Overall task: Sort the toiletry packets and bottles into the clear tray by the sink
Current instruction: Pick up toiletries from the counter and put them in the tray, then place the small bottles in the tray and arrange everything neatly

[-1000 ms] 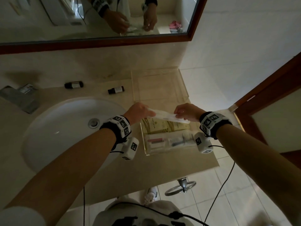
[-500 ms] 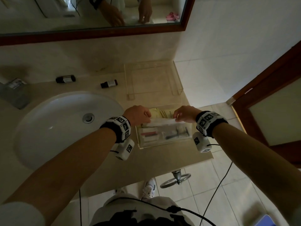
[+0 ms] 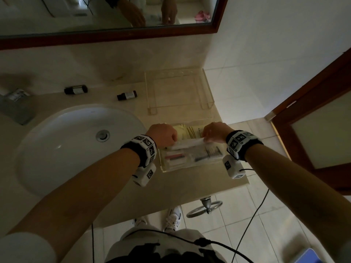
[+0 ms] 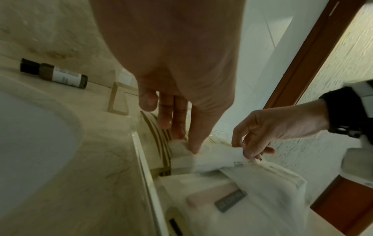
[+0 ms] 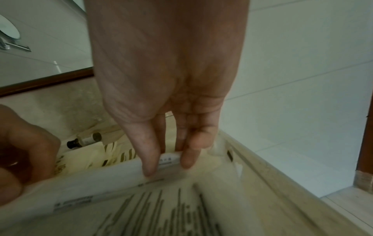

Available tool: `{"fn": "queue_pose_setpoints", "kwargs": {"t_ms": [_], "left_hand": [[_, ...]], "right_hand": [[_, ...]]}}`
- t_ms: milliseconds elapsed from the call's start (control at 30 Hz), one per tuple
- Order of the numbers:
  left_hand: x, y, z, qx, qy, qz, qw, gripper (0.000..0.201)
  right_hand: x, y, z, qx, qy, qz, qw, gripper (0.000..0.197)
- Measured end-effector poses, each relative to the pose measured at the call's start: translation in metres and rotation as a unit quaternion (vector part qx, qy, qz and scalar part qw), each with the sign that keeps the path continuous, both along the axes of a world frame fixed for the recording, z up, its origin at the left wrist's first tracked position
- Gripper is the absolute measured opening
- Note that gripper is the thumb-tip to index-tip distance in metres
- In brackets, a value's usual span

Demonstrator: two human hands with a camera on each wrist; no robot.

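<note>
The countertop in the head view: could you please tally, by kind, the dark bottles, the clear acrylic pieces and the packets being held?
Dark bottles: 2, the bottle by the wall and the bottle nearer the tray, both lying down.
Clear acrylic pieces: 2, the tray and the stand behind it.
Held packets: 1, the white packet, pinched by the left hand and the right hand.
Total: 5

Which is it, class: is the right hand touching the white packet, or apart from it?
Touching. The right wrist view shows the right hand pinching the white packet between thumb and fingers.
</note>
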State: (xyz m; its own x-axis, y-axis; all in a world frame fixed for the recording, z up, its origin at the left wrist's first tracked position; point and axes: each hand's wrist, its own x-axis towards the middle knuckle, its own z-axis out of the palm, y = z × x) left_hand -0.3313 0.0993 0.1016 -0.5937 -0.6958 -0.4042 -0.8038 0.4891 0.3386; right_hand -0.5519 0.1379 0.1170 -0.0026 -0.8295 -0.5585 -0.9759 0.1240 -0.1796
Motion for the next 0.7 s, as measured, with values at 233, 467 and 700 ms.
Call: {"fn": "queue_pose_setpoints", "kwargs": {"t_ms": [233, 467, 700], "left_hand": [[0.009, -0.009, 0.002, -0.043, 0.087, 0.084, 0.992, 0.021], [0.028, -0.018, 0.007, -0.056, 0.144, 0.131, 0.979, 0.039], [0.06, -0.026, 0.014, -0.07, 0.216, 0.21, 0.951, 0.046]], "right_hand": [[-0.001, -0.007, 0.01, -0.029, -0.038, -0.042, 0.998, 0.029], [0.019, -0.022, 0.025, -0.058, -0.101, -0.065, 0.991, 0.039], [0.05, -0.043, 0.03, -0.086, -0.166, -0.087, 0.978, 0.044]]}}
